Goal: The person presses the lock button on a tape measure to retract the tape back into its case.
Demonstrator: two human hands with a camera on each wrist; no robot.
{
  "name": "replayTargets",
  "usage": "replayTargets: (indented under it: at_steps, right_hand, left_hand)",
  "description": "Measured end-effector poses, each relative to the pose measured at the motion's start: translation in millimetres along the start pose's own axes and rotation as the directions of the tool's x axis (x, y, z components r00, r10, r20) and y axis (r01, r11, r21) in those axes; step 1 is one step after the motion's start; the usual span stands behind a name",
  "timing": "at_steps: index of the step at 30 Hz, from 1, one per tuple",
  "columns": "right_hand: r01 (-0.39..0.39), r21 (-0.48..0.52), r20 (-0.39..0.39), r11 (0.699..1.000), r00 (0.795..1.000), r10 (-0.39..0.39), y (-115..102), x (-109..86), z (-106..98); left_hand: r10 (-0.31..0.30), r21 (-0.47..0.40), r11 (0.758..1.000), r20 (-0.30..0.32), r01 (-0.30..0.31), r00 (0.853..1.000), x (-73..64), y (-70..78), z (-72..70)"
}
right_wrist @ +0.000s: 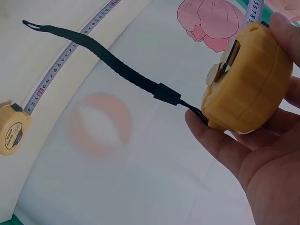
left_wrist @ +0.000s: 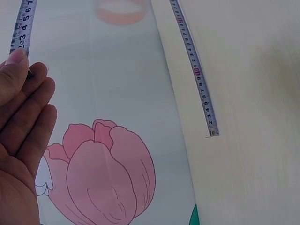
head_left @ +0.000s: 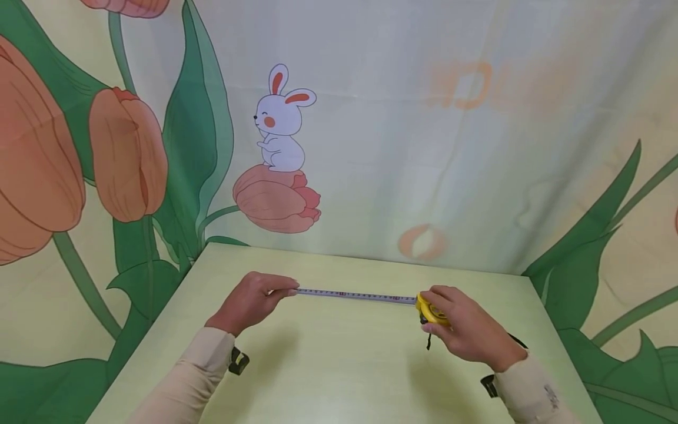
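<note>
A yellow tape measure (head_left: 431, 312) is in my right hand (head_left: 468, 327), its case held by the thumb and fingers. The white tape blade (head_left: 355, 295) runs out from it to the left, nearly straight. My left hand (head_left: 249, 303) pinches the blade's free end between thumb and forefinger; its other fingers show loosely bent in the left wrist view. From the case hangs a black strap (right_wrist: 122, 68). A second tape blade (left_wrist: 199, 79) lies along the table in the wrist views, and its yellow case (right_wrist: 14, 131) is in the right wrist view. I cannot separate it in the head view.
The pale table (head_left: 339, 365) lies beneath both hands, its far edge meeting a cloth backdrop (head_left: 371, 147) printed with tulips and a rabbit. Dark straps with small mounts sit at both wrists. Shadows of the arms fall on the tabletop.
</note>
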State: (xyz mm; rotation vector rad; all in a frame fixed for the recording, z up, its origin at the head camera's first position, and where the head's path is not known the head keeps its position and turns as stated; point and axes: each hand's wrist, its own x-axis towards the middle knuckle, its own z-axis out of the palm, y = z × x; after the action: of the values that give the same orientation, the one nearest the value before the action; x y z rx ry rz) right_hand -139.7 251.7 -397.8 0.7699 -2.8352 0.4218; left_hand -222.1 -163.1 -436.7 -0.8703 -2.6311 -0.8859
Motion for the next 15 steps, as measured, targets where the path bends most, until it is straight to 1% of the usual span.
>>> replayTargets:
  at_steps: [5,11,15]
  right_hand:
    - [-0.004,0.000,0.002,1.000,1.000,0.004,-1.6,0.5,-0.7]
    - [-0.017,0.003,0.009,1.000,1.000,0.017,-2.1,0.5,-0.2]
    - [-0.015,0.003,0.002,1.000,1.000,0.015,-1.5,-1.4,0.5]
  left_hand:
    - [0.011,0.000,1.000,-0.009,-0.011,1.000,0.5,0.0,0.2]
    - [0.038,0.004,0.999,-0.022,-0.038,0.999,1.8,1.4,1.4]
    - [0.041,0.003,0.999,-0.023,-0.040,0.999,1.6,3.2,2.0]
